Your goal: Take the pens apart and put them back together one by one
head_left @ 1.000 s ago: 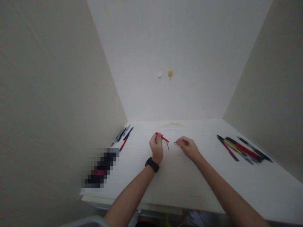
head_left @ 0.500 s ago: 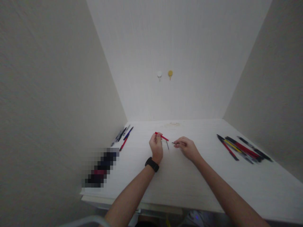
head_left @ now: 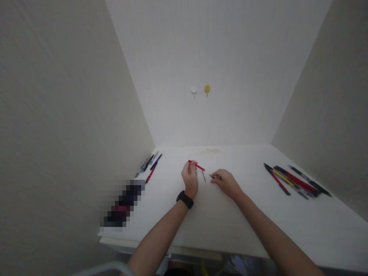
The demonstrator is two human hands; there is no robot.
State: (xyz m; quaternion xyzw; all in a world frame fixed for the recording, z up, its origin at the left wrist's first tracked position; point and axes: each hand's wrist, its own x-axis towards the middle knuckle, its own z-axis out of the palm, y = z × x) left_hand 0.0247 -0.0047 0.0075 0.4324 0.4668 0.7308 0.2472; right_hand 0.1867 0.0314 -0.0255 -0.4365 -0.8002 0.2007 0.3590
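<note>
My left hand (head_left: 189,175), with a black watch on its wrist, is closed on a red pen barrel (head_left: 199,167) that slants down to the right. Just below the barrel's right end is a thin dark rod (head_left: 204,176) like a pen refill; whether the left fingers hold it or it lies on the table I cannot tell. To the right, my right hand (head_left: 224,180) pinches a small dark pen part (head_left: 212,176), whose tip pokes out toward the left hand. A small gap separates the two hands. The rest of the dark part is hidden by the fingers.
On the white table (head_left: 230,230), several pens (head_left: 296,180) in black, red and yellow lie at the right. More pens (head_left: 151,168) lie along the left wall, above a pixelated patch (head_left: 123,205). Two small hooks (head_left: 207,89) are on the back wall.
My right hand has shifted slightly down and its fingers have turned around the small dark part. My left hand and the red barrel have hardly moved.
</note>
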